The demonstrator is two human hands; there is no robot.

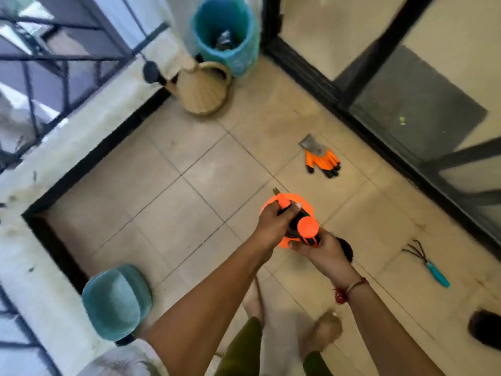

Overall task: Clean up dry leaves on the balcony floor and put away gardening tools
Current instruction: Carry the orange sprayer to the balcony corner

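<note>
Most of the orange spray bottle (295, 198) is hidden under two hands, and a dark thing (485, 330) at the right edge is cut off and too blurry to name. The left hand (272, 226) has its grip curled tight round the bottle's top handle, and the right hand (324, 253) pinches its side, over the floor (189, 199) near the gloves (322, 160) and little rake (428, 263). The blue bin (199, 33) in the corner holds something dark that is hard to make out.
</note>
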